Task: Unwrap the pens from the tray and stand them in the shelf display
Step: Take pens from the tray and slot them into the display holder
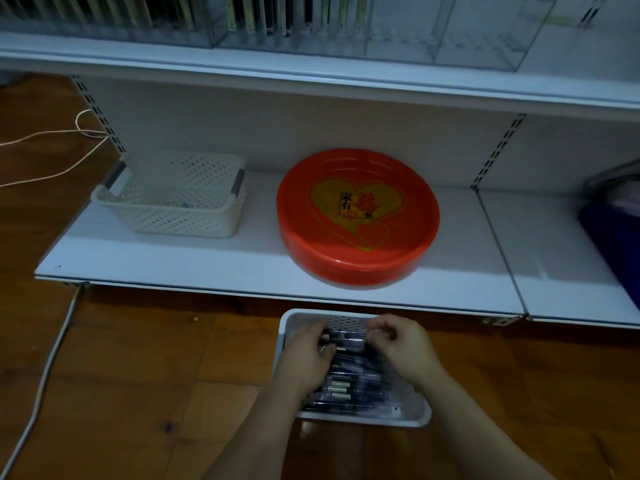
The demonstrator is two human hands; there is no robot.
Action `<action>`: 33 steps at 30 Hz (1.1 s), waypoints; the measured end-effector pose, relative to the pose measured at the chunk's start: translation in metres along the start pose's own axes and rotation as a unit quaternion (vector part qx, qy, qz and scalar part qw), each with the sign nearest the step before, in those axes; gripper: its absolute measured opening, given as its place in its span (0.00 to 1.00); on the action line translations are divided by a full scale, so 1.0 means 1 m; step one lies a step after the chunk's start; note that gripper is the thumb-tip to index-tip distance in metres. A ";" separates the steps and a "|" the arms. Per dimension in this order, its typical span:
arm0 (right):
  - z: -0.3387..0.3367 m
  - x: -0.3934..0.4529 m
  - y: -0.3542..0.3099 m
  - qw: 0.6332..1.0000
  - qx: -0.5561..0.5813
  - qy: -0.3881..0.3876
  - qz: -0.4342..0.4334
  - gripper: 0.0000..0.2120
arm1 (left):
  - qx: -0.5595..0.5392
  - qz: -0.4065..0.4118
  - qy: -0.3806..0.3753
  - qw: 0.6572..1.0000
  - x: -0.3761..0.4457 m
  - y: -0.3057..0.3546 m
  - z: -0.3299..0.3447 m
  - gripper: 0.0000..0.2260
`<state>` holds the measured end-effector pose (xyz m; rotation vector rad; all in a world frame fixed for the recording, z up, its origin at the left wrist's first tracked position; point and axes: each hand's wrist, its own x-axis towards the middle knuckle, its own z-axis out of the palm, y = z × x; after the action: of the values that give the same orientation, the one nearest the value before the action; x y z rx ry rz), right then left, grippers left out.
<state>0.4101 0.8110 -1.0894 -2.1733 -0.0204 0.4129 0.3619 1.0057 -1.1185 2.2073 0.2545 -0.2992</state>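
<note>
Both hands were down in the tray: our left hand [309, 348] curled its fingers over the far end of a wrapped pen [343, 339], and our right hand [401, 342] pinched the same pen's wrapping between thumb and bent fingers. We could not tell whether the wrapping had been torn yet.

We noted the tray [420, 415] as a white plastic rectangle with rounded corners and a perforated far wall, sitting on the wooden floor [138, 375] just near of the lower shelf's front edge. It held a loose heap of pens [349, 389], dark barrels with silvery bands, glossy under clear film.

On the lower shelf [242, 268], a smooth white metal board, we recorded two objects well apart: at left a white lattice basket [173, 202] with grey handle clips, and at centre a round, glossy red basin [360, 220] printed with a yellow heart, its near rim reaching close to the shelf edge. Open board lay between them and to the right of the basin, up to a dark blue object [613, 244] at the right edge.

On the upper shelf stood the clear acrylic display [485, 39], partitioned into slots; its left slots held upright items, blurred. A pale cable [45, 372] ran along the floor at left.
</note>
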 end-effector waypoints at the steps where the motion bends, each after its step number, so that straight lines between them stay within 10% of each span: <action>1: -0.004 -0.001 -0.007 0.999 0.051 0.015 0.007 0.07 | 0.000 0.006 0.014 1.000 0.000 0.002 0.000 0.18; 9: -0.035 -0.003 -0.066 0.934 0.340 0.108 -0.002 0.10 | -0.258 -0.014 -0.052 0.965 -0.004 0.035 -0.031 0.07; 18: -0.071 -0.010 -0.134 0.918 0.361 0.118 -0.110 0.12 | -0.386 0.059 -0.144 0.909 -0.008 0.099 -0.089 0.10; 33: -0.101 -0.031 -0.254 0.871 0.235 0.239 -0.359 0.27 | -0.372 0.235 0.057 0.896 -0.027 0.185 -0.172 0.09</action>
<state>0.4455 0.8786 -0.8254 -1.5773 -0.3983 -0.5053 0.4102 1.0298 -0.8701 1.4551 -0.1041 0.1816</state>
